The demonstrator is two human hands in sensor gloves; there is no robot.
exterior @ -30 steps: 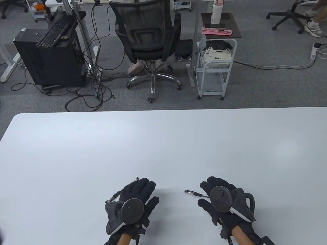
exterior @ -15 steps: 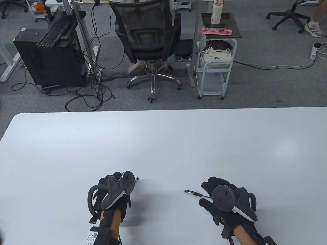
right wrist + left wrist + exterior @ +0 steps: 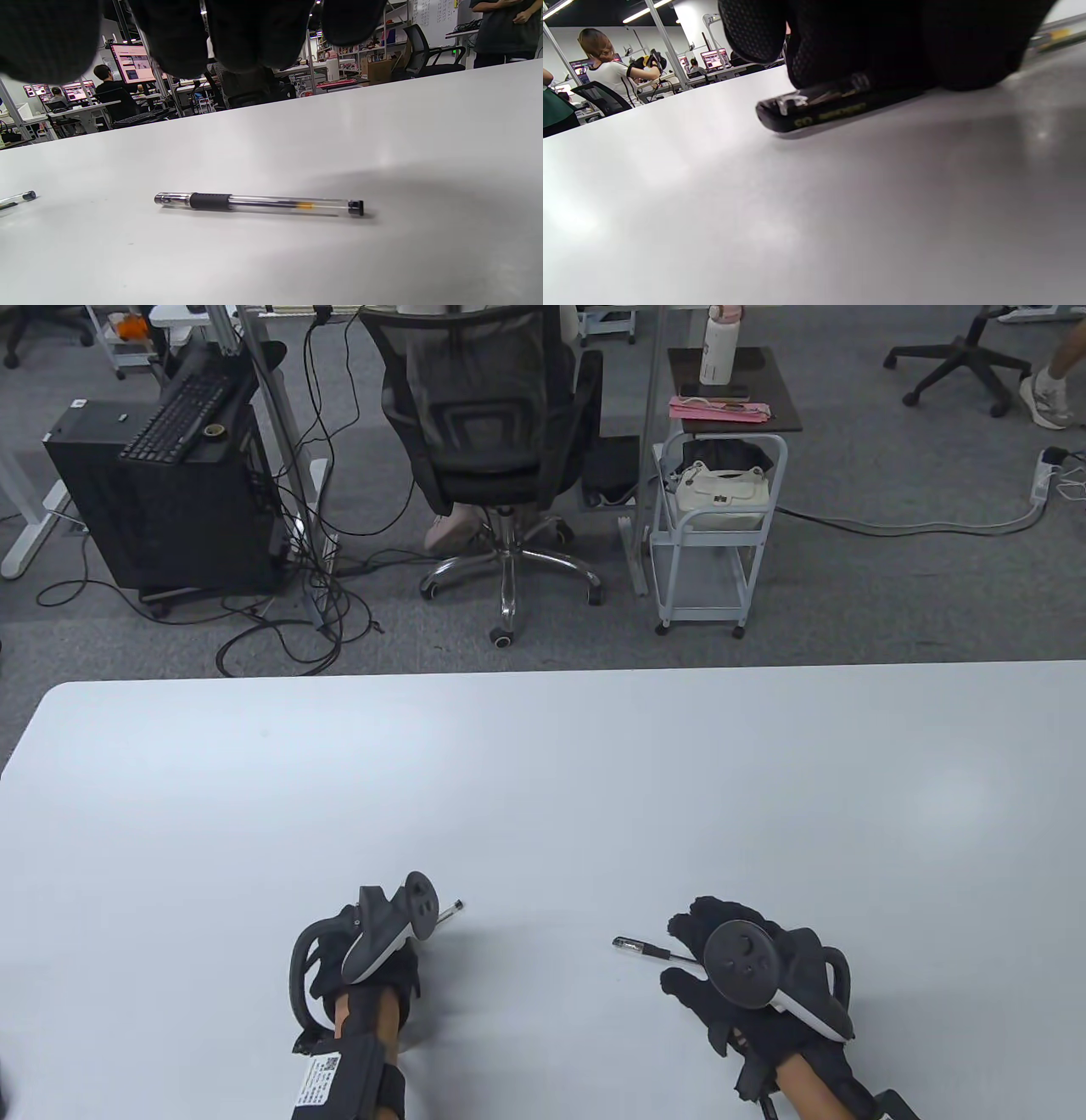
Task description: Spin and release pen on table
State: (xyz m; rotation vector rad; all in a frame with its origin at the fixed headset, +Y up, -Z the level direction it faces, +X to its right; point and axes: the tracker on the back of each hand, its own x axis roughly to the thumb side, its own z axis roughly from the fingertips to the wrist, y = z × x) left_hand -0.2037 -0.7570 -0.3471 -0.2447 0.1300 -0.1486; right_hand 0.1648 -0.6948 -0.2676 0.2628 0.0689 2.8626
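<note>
Your black-gloved left hand (image 3: 356,959), at the lower left of the table view, is turned on edge, its fingers (image 3: 840,46) pressing down on a black-capped clear plastic pen (image 3: 818,108) lying on the white table (image 3: 543,780); whether they grasp it, I cannot tell. Your black-gloved right hand (image 3: 747,976), lower right, hovers loosely spread, holding nothing, over a second clear pen with a black grip (image 3: 258,203) lying flat.

The smooth, faintly glossy white table top (image 3: 543,780) carries a clear plastic pen with a black ribbed rubber grip (image 3: 258,202), while the black knitted-mesh cloth glove of the left hand (image 3: 865,38) covers a glossy black plastic pen (image 3: 818,111).
</note>
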